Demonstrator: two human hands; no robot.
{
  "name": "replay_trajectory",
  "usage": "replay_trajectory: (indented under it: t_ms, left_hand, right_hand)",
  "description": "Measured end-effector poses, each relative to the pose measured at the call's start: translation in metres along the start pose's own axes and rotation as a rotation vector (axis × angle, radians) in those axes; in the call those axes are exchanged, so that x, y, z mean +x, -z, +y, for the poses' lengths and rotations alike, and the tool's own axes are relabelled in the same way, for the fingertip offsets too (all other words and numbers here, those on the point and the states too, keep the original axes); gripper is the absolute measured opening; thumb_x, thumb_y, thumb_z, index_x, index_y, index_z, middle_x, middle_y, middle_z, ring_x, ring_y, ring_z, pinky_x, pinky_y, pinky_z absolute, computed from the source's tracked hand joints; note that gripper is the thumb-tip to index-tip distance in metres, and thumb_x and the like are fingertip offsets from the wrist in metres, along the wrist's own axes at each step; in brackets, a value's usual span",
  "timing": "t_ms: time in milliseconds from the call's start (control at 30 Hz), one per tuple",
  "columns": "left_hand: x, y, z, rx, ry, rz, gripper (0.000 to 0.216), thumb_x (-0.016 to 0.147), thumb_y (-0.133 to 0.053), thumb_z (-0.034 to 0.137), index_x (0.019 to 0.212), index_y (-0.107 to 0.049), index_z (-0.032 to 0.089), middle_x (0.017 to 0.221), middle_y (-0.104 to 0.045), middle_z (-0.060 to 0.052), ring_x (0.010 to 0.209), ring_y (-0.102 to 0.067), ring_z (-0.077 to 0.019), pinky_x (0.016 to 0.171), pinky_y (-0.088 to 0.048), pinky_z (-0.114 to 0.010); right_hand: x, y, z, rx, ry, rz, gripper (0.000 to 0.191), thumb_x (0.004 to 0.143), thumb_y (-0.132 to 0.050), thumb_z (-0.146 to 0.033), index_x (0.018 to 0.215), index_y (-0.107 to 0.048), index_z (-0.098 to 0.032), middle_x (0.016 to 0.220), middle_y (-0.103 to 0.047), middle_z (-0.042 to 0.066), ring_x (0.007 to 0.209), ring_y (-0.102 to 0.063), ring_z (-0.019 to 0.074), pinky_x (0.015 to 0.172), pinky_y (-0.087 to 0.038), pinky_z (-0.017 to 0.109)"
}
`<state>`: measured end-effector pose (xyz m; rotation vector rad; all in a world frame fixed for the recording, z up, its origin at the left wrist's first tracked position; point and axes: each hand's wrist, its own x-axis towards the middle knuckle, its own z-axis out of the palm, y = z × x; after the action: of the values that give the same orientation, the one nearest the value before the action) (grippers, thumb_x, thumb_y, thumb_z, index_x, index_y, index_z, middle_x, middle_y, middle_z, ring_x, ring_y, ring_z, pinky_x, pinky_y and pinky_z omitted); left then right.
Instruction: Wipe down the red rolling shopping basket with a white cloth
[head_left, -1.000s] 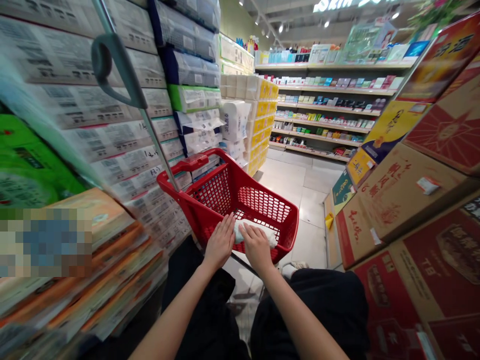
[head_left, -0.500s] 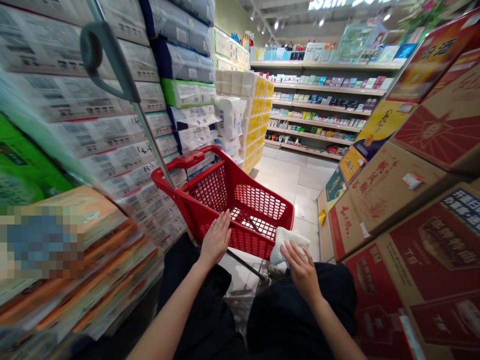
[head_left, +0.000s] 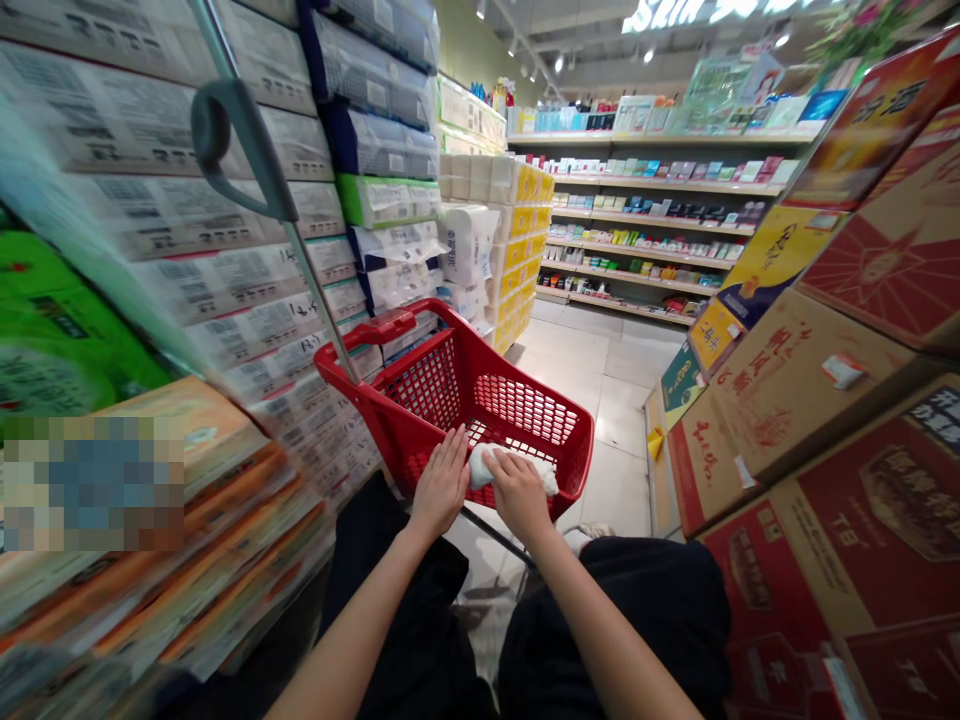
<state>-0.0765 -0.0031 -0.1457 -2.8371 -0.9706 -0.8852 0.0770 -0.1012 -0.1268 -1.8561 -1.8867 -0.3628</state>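
Head view. The red basket [head_left: 409, 450] stands in the aisle directly ahead of the person's knees, between stacked paper packs [head_left: 247, 280] and cartons [head_left: 757, 390]. This position probably puts its near edge within easy reach of both hands. The pull handle [head_left: 283, 205] is extended on its pole and rises from the basket's left end, well apart from the hands.

The left hand [head_left: 441, 485] lies on the near edge, around its middle, with fingers straight, side by side and not curled around anything. This placement appears to steady the basket against movement. The right hand [head_left: 517, 490] rests over the white cloth [head_left: 546, 477], fingers laid across its top; whether the thumb pinches it from below cannot be told. Such an overhand hold likely keeps the cloth bearing on the plastic.

The cloth is draped along the right half of the near edge, reaching toward the near right corner. It is white, soft-looking and bunched into a long roll with an uneven outline. Its left end is just beside the left hand; contact between them cannot be confirmed.
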Motion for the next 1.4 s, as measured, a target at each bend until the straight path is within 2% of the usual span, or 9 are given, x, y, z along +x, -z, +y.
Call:
replay_trajectory:
  t_ms: [167, 333, 467, 567, 733, 967, 1067, 1200, 1400]
  left_hand:
    - [-0.001, 0.001, -0.002, -0.004, 0.023, -0.013, 0.054, 0.102, -0.026, 0.027, 0.154, -0.018, 0.018, 0.16, -0.024, -0.006, 0.149, -0.021, -0.0198, 0.118, -0.029, -0.042]
    - [-0.002, 0.003, -0.002, -0.004, 0.03, 0.009, 0.055, 0.102, -0.027, 0.029, 0.155, -0.017, 0.02, 0.16, -0.026, -0.006, 0.148, -0.022, -0.0203, 0.118, -0.03, -0.043]
    - [-0.002, 0.003, -0.001, -0.017, 0.033, 0.016, 0.055, 0.102, -0.027, 0.029, 0.155, -0.014, 0.022, 0.16, -0.025, -0.005, 0.148, -0.023, -0.0206, 0.118, -0.03, -0.044]
    - [-0.002, 0.002, 0.0, -0.037, 0.037, 0.011, 0.056, 0.102, -0.027, 0.028, 0.155, -0.012, 0.021, 0.16, -0.025, -0.005, 0.149, -0.021, -0.0204, 0.118, -0.03, -0.044]
    - [0.0, 0.001, 0.001, -0.057, 0.046, 0.005, 0.056, 0.102, -0.027, 0.029, 0.155, -0.014, 0.019, 0.16, -0.025, -0.007, 0.149, -0.019, -0.0201, 0.119, -0.03, -0.044]
    - [0.0, 0.005, 0.001, -0.079, 0.053, -0.04, 0.053, 0.103, -0.024, 0.029, 0.154, -0.017, 0.018, 0.161, -0.023, -0.007, 0.15, -0.016, -0.0191, 0.119, -0.027, -0.043]
    - [-0.001, 0.006, -0.001, -0.082, 0.046, -0.043, 0.053, 0.103, -0.024, 0.03, 0.154, -0.019, 0.019, 0.16, -0.025, -0.007, 0.149, -0.019, -0.0189, 0.118, -0.029, -0.043]
    - [-0.001, 0.009, -0.005, -0.078, 0.021, -0.041, 0.053, 0.103, -0.024, 0.031, 0.154, -0.019, 0.02, 0.16, -0.027, -0.007, 0.149, -0.021, -0.0189, 0.118, -0.029, -0.043]
    - [-0.002, 0.011, -0.005, -0.089, 0.031, -0.04, 0.053, 0.103, -0.024, 0.031, 0.155, -0.017, 0.021, 0.16, -0.026, -0.005, 0.149, -0.02, -0.0189, 0.119, -0.028, -0.043]
  right_hand:
    - [0.001, -0.009, 0.001, -0.068, 0.021, 0.009, 0.048, 0.094, -0.048, -0.018, 0.141, -0.048, -0.027, 0.136, -0.059, 0.007, 0.11, -0.056, 0.0216, 0.091, -0.043, 0.034]
    - [-0.047, 0.005, 0.036, -0.11, 0.027, 0.041, 0.05, 0.092, -0.049, -0.013, 0.14, -0.049, -0.028, 0.137, -0.059, 0.005, 0.112, -0.056, 0.0203, 0.093, -0.042, 0.034]
    - [-0.092, 0.022, 0.07, -0.116, 0.048, 0.113, 0.049, 0.094, -0.045, -0.012, 0.14, -0.051, -0.026, 0.134, -0.061, 0.006, 0.12, -0.055, 0.0203, 0.105, -0.038, 0.037]
    - [-0.11, 0.028, 0.085, -0.127, 0.079, 0.151, 0.048, 0.095, -0.041, -0.009, 0.138, -0.053, -0.024, 0.134, -0.061, 0.005, 0.129, -0.05, 0.0202, 0.111, -0.033, 0.038]
    - [-0.092, 0.021, 0.072, -0.105, 0.07, 0.124, 0.046, 0.095, -0.041, -0.011, 0.138, -0.053, -0.023, 0.133, -0.061, 0.006, 0.126, -0.051, 0.0203, 0.11, -0.034, 0.039]
    - [-0.004, -0.004, 0.009, -0.047, 0.053, 0.026, 0.043, 0.092, -0.05, -0.015, 0.134, -0.056, -0.024, 0.13, -0.063, 0.008, 0.113, -0.055, 0.0228, 0.098, -0.041, 0.037]
    - [0.019, -0.011, -0.008, -0.029, 0.058, -0.006, 0.041, 0.094, -0.049, -0.018, 0.133, -0.056, -0.023, 0.129, -0.063, 0.007, 0.109, -0.056, 0.0221, 0.095, -0.043, 0.035]
    - [0.014, -0.009, -0.004, -0.042, 0.069, 0.007, 0.043, 0.094, -0.049, -0.018, 0.135, -0.055, -0.024, 0.129, -0.063, 0.007, 0.108, -0.057, 0.0214, 0.093, -0.042, 0.034]
    - [-0.047, 0.013, 0.039, -0.076, 0.055, 0.037, 0.044, 0.095, -0.047, -0.014, 0.136, -0.054, -0.026, 0.131, -0.063, 0.005, 0.114, -0.057, 0.0199, 0.098, -0.037, 0.034]
